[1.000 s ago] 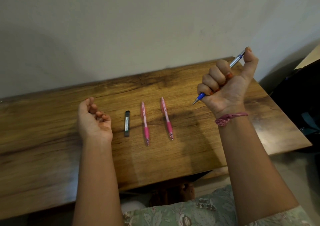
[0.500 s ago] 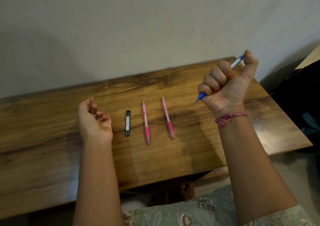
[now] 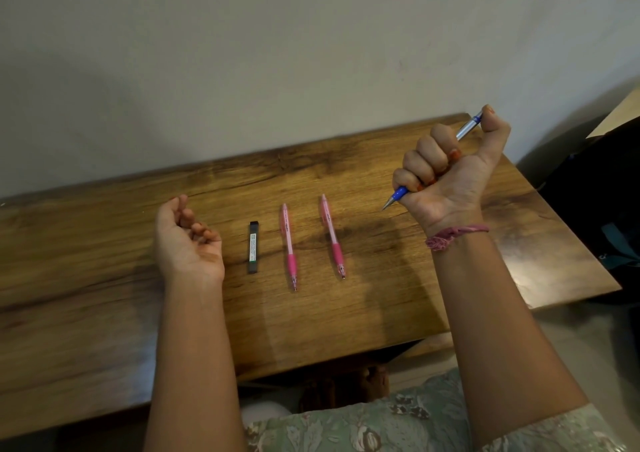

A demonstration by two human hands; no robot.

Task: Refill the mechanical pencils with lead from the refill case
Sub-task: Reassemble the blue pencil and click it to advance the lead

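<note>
My right hand [image 3: 446,174] grips a blue and silver mechanical pencil [image 3: 398,197] in a fist, raised above the table's right side, thumb on the top end, tip pointing down-left. Two pink mechanical pencils lie side by side on the wooden table [image 3: 104,278], one [image 3: 289,247] in the middle and one [image 3: 332,237] to its right, tips toward me. The black lead refill case [image 3: 253,247] lies left of them. My left hand [image 3: 187,240] rests palm-up on the table beside the case, fingers loosely curled, holding nothing.
A plain wall [image 3: 277,53] runs behind the table. A dark bag [image 3: 602,209] sits off the table's right edge. My lap in patterned cloth [image 3: 398,424] is below the near edge.
My right thumb has pressed slightly down on the pencil's top end. The left hand and the things on the table have not moved.
</note>
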